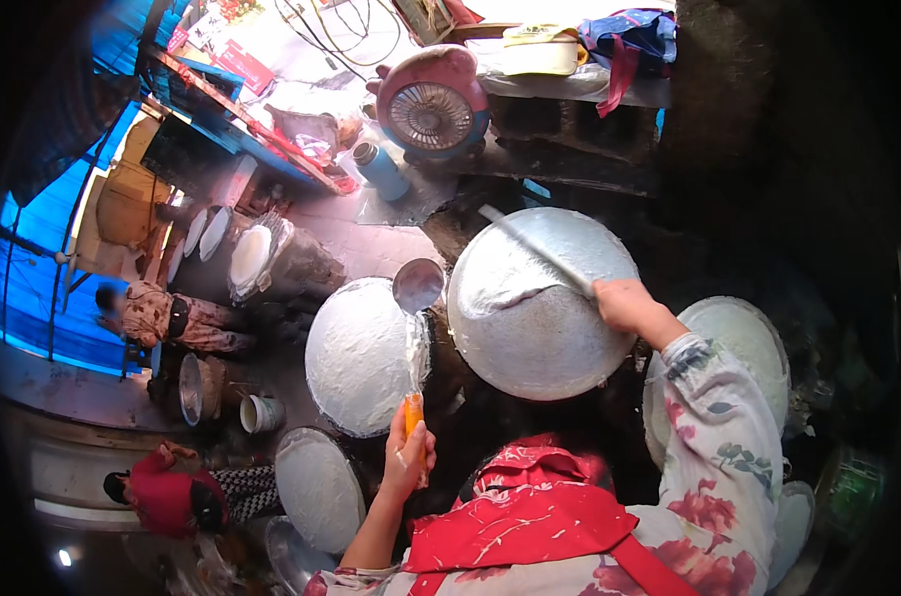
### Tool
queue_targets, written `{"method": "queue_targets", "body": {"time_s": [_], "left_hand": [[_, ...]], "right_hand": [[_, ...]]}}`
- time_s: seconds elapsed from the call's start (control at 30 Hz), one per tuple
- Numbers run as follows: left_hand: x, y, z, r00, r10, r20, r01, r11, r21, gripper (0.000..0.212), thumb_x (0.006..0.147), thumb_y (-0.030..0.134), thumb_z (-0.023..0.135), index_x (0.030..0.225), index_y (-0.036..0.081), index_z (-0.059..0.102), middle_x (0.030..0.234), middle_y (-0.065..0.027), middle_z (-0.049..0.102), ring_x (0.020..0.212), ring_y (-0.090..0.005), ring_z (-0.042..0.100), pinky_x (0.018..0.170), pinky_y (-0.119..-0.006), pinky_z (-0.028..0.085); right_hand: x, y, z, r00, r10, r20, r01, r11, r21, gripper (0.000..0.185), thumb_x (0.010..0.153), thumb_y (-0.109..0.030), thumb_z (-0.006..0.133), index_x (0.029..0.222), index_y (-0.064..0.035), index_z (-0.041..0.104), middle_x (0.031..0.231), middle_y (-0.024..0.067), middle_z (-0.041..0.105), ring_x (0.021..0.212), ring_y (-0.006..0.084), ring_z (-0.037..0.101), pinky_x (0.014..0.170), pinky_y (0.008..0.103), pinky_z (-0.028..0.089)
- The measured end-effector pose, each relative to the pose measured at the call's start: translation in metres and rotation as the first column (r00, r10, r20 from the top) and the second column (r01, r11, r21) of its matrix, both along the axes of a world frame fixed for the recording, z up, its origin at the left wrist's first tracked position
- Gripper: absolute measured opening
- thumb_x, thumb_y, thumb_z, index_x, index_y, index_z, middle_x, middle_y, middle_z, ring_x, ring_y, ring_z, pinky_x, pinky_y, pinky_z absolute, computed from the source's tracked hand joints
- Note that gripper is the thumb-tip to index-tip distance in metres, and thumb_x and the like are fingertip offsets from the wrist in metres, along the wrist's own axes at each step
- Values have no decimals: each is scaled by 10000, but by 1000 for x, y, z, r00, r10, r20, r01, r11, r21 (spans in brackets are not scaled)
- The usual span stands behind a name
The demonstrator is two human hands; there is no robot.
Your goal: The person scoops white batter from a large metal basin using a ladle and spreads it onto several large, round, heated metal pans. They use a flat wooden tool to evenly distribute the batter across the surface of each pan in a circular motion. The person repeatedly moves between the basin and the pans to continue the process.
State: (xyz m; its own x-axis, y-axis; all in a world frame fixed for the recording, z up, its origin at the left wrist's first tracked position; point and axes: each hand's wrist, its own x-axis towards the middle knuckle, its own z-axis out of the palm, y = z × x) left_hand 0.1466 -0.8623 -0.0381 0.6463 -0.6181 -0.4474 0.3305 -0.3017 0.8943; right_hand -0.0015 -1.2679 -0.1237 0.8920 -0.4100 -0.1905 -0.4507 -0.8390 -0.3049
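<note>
In my left hand is a ladle by its orange handle; the handle and shaft bear white batter. The metal bowl of the ladle hangs at the edge of a round pan covered with white batter. My right hand grips a long flat scraper, which lies across a large round griddle. White batter covers the griddle's far part, with a curved edge; the near part shows bare greyish surface.
More round batter-covered pans stand at the left and right. Beyond are a pink fan and a blue flask. Two people, one in red, one in patterned clothes, stand at the left near a white bucket.
</note>
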Motion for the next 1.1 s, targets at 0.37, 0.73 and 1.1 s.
{"method": "queue_targets", "body": {"time_s": [0.37, 0.73, 1.1], "left_hand": [[1, 19, -15, 987, -136, 80, 121, 978, 170, 570, 950, 149, 494, 1458, 120, 237, 688, -6, 458, 484, -79, 417, 431, -213, 384], [-9, 53, -15, 625, -417, 660, 447, 884, 136, 614, 916, 61, 543, 1443, 52, 229, 1277, -201, 549, 1170, -317, 551, 915, -315, 440], [14, 60, 9, 973, -209, 98, 222, 962, -159, 568, 947, 122, 496, 1451, 97, 235, 723, -5, 453, 462, -53, 386, 396, -191, 356]], "right_hand": [[-118, 83, 53, 971, 221, -89, -211, 972, 107, 115, 790, -105, 551, 894, -59, 537, 712, 131, 622, 658, 344, 625, 568, 445, 482], [-222, 234, 15, 890, -435, 140, 406, 893, 196, 250, 913, -240, 525, 1110, -93, 574, 793, 189, 644, 716, 405, 623, 616, 505, 483], [-95, 313, -55, 727, -626, 283, 499, 764, 409, 269, 960, -257, 426, 930, -51, 597, 608, 163, 589, 560, 360, 601, 501, 467, 459]]}}
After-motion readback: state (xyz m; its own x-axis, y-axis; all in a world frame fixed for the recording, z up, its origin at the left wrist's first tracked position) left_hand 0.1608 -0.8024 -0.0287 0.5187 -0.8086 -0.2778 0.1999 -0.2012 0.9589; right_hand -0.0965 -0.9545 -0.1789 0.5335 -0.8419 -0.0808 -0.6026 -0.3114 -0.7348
